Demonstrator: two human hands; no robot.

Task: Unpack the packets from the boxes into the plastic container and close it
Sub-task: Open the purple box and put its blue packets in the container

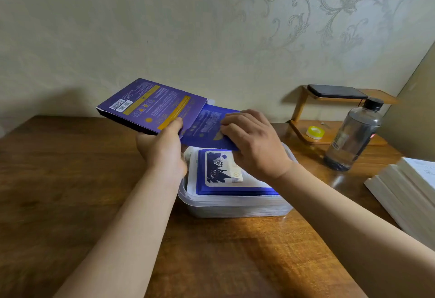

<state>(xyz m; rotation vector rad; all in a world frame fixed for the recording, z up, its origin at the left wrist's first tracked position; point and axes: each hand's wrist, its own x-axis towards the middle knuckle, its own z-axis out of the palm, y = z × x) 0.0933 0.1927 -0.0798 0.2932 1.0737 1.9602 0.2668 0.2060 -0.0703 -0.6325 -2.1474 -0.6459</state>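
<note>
Purple box (150, 103): flat carton, printed back upward, tilted, held in the air above the far left of the plastic container. Its open end faces right.
Blue packets (207, 125): partly out of the box's open end, over the container; the count cannot be told, as they overlap.
Left hand (162, 147): grip closed round the box near its open end, thumb on top, fingers underneath.
Right hand (254, 142): grip closed on the protruding blue packets, fingers curled over their top face. The thumb is hidden below.
Plastic container (235, 206): clear, rectangular, lidless, on the worktop (70, 180) near centre.
Stacked packets (223, 173): lying flat inside the container, nearly to the rim. The top one is blue-edged with a pale picture panel.
Water bottle (353, 135): clear with a dark cap, upright on the worktop to the right.
Wooden stand (303, 109): at the rear right, against the wall.
Dark flat device (336, 91): on the stand's upper shelf, possibly a phone.
Yellow tape roll (315, 132): on the stand's base.
White boxes (409, 187): stacked at the right edge.
</note>
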